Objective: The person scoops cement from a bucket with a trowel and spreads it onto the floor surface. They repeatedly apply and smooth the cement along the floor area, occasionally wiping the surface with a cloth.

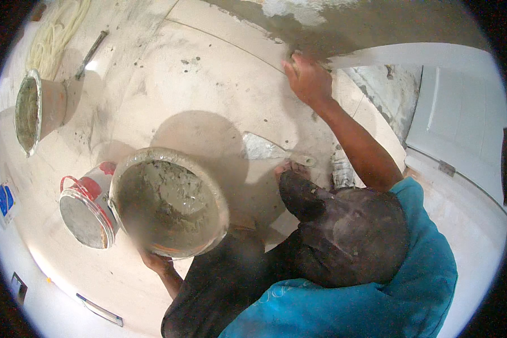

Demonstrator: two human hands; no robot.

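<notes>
My left hand (156, 262) grips the near side of a large bucket (218, 180), its fingers partly hidden behind the wall. The bucket tilts and holds wet grey mortar (172, 191). Stretched out at the upper right, my right hand (310, 81) is closed at the foot of a wall with wet grey plaster (394, 25). Whatever it holds is hidden by the fingers. A pale strip (411, 54) runs rightward from near that hand; whether the hand touches it is unclear. On the floor between the bucket and my foot lies a putty knife (260, 147) with a smeared blade.
A white-and-red pail (87, 217) with grey content stands left of the bucket. Farther left are another mortar-stained bucket (50, 107), a rod-like tool (92, 54) and coiled pale hose (56, 31). A white door (462, 118) stands at the right. Mortar crumbs dot the floor.
</notes>
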